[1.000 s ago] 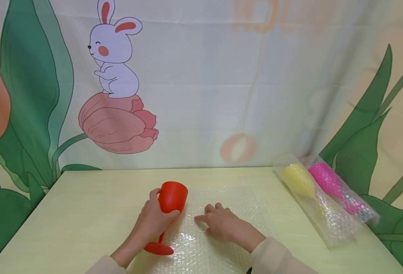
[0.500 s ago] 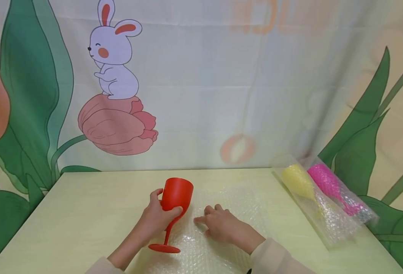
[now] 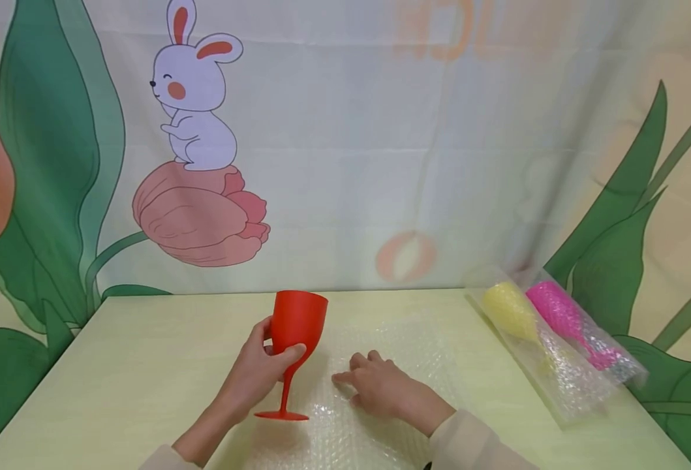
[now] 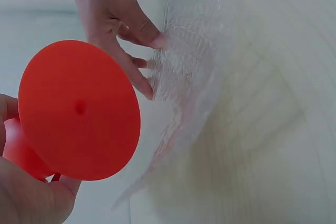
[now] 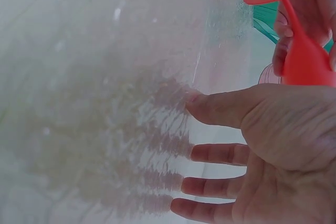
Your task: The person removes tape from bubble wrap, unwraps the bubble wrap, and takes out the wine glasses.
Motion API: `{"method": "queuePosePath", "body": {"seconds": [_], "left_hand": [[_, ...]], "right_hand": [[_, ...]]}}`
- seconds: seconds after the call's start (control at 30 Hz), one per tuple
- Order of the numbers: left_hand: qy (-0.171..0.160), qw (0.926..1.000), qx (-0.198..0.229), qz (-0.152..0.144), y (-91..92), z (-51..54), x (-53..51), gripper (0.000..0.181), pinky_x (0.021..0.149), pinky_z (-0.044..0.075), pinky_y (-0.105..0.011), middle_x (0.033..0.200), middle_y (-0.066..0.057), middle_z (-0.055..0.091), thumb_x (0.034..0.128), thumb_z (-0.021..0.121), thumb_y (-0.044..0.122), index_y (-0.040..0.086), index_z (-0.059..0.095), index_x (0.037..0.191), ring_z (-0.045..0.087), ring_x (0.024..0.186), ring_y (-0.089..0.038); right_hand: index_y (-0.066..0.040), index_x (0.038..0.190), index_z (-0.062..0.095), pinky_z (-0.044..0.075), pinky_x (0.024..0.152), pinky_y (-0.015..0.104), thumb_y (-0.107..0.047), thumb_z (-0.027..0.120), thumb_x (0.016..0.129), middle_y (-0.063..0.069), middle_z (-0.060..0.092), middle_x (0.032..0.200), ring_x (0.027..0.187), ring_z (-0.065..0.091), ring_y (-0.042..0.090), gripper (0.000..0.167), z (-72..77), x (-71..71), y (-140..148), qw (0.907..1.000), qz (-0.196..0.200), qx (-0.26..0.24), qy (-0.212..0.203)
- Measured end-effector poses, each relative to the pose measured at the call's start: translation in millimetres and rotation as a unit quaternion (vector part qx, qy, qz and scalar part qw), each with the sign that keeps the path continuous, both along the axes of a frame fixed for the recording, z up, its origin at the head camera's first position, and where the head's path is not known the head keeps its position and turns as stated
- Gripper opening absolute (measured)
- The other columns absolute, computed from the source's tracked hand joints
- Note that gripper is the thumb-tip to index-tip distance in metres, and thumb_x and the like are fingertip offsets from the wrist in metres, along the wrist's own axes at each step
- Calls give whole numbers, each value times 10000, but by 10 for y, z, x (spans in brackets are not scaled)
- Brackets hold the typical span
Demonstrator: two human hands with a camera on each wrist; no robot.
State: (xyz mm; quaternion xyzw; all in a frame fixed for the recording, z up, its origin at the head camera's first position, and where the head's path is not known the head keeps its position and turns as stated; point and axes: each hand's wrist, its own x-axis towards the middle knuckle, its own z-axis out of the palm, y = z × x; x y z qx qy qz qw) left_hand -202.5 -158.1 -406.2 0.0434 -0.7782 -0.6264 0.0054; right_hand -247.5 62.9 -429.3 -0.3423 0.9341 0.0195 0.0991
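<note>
A red goblet point(image 3: 299, 320) stands nearly upright in the air, its foot above the bubble wrap; my left hand point(image 3: 255, 369) grips the lower part of its bowl. The left wrist view shows the round underside of the goblet's foot point(image 4: 79, 111). A sheet of clear bubble wrap point(image 3: 404, 339) lies on the table, and my right hand point(image 3: 383, 385) rests on it with spread fingers. In the right wrist view the fingertips of my right hand point(image 5: 262, 150) touch the wrap point(image 5: 105, 103), with the goblet point(image 5: 307, 61) beyond.
At the table's right side lie a yellow goblet point(image 3: 509, 310) and a pink goblet point(image 3: 556, 308), each inside clear bubble wrap. A printed cloth with a rabbit point(image 3: 201, 137) hangs behind the pale table point(image 3: 116, 365).
My left hand has raised the red goblet and turned it from a tilt to nearly upright, so its foot has come up. My right hand has stayed in place on the wrap.
</note>
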Motion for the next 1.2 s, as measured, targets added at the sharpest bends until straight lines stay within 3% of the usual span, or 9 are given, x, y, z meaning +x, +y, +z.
{"method": "queuePosePath", "body": {"seconds": [0.4, 0.63, 0.83, 1.2], "left_hand": [[37, 9997, 207, 116, -82, -9, -1, 888, 899, 580, -483, 1520, -216, 422, 970, 697, 255, 93, 115, 1621, 530, 1294, -430], [372, 9979, 520, 135, -156, 19, 1, 896, 931, 567, -458, 1524, -145, 415, 973, 712, 224, 143, 102, 1624, 508, 1323, -368], [378, 9983, 396, 208, -238, 46, 18, 941, 942, 561, -469, 1560, -144, 382, 955, 747, 236, 154, 96, 1630, 488, 1348, -371], [422, 9987, 207, 200, -307, -2, 17, 927, 947, 555, -496, 1574, -138, 370, 949, 757, 232, 131, 143, 1636, 480, 1370, -381]], "right_hand": [[-301, 1351, 684, 515, 752, 392, -177, 766, 932, 27, 583, 1148, 955, 478, 220, 445, 15, 18, 46, 9998, 106, -175, 54], [-306, 1366, 674, 532, 788, 428, -194, 763, 939, 46, 587, 1209, 997, 498, 236, 451, 12, 23, 45, 9998, 112, -144, 28], [-304, 1381, 663, 531, 780, 431, -210, 763, 941, 46, 578, 1243, 1018, 508, 243, 461, -5, 30, 67, 9997, 171, -151, 91], [-311, 1391, 656, 528, 751, 414, -216, 754, 946, 44, 575, 1230, 1008, 505, 242, 465, -21, 20, 76, 9995, 226, -133, 173]]}}
